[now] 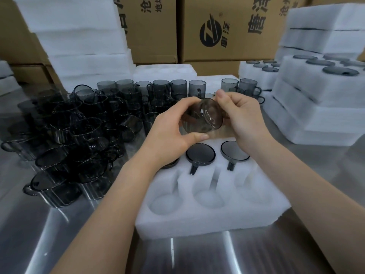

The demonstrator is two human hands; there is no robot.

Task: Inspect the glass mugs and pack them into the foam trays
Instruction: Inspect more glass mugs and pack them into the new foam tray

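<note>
A smoky grey glass mug [203, 116] is held on its side above the foam tray, its round base turned toward me. My left hand [173, 131] grips its body from the left, thumb underneath. My right hand [243, 117] holds it from the right with curled fingers. Below lies a white foam tray [213, 220] with three empty round pockets in its near row. Two mugs [200, 155] [235, 151] sit upside down in the far row, handles pointing toward me; a third is mostly hidden under my left wrist.
A crowd of loose grey mugs [75, 135] fills the steel table [49, 234] to the left and behind. Packed foam trays [320, 107] are stacked at the right, empty foam blocks [83, 46] at the back left, and cardboard boxes [227, 36] behind.
</note>
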